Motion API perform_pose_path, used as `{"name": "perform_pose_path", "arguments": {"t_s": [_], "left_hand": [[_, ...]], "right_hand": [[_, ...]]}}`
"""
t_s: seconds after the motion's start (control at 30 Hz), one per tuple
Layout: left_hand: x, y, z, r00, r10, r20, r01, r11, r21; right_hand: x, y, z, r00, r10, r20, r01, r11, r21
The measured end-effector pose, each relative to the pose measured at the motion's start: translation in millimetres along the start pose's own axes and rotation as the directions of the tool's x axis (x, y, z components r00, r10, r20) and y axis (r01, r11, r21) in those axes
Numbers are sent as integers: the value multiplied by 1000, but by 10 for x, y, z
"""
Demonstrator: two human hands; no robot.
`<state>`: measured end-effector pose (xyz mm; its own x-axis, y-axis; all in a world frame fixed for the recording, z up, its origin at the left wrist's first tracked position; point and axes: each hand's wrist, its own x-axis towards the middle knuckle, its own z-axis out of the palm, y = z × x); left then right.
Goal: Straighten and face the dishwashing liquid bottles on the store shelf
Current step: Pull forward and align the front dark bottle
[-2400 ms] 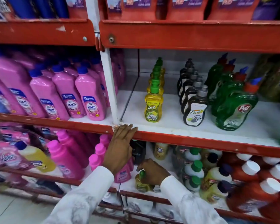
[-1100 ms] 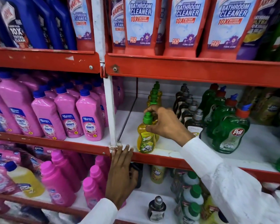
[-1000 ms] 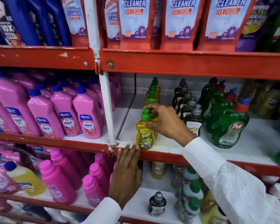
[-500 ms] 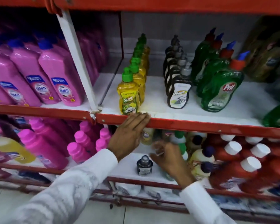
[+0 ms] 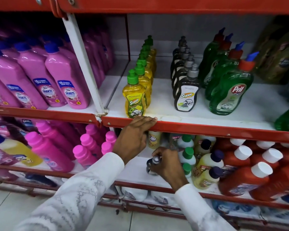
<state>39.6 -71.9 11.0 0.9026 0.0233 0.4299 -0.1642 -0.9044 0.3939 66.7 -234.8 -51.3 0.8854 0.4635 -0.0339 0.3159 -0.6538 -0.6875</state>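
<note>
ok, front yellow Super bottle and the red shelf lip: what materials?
Front yellow bottle: looks like clear glossy plastic, since the yellow liquid shows through, with an opaque green plastic cap. Red shelf lip: apparently painted sheet metal, given the rivets, the chipped paint at the joint and the soft sheen.

Both forearms are covered by long white fabric sleeves that end in plain cuffs at the wrists, leaving the left hand [image 5: 133, 137] and the right hand [image 5: 168, 165] bare, with no gloves, rings or wristwear visible. The left white fabric sleeve [image 5: 77, 194] carries a faint grey stitched pattern of small zigzag and diamond lines running along its upper surface. The right white fabric sleeve [image 5: 200, 209] appears plain, with soft folds in the cloth.
</note>
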Motion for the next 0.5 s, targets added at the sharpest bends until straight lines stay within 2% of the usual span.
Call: {"name": "perform_pose_path", "arguments": {"t_s": [0.17,0.33,0.4,0.5], "left_hand": [[-14,62,35,996,19,-83,-21,999,-29],[-41,108,42,989,3,-149,-13,997,-70],[-47,141,56,988,-11,-155,-2,997,-82],[-53,180,68,990,-27,-136,18,997,-73]], "right_hand": [[-357,-541,-928,972,-88,-218,96,995,27],[-569,-991,-1707,854,-142,-500,192,980,49],[-481,-1086,-1890,811,-167,-561,234,971,49],[-155,-1135,-2011,803,-169,-571,232,972,38]]}}
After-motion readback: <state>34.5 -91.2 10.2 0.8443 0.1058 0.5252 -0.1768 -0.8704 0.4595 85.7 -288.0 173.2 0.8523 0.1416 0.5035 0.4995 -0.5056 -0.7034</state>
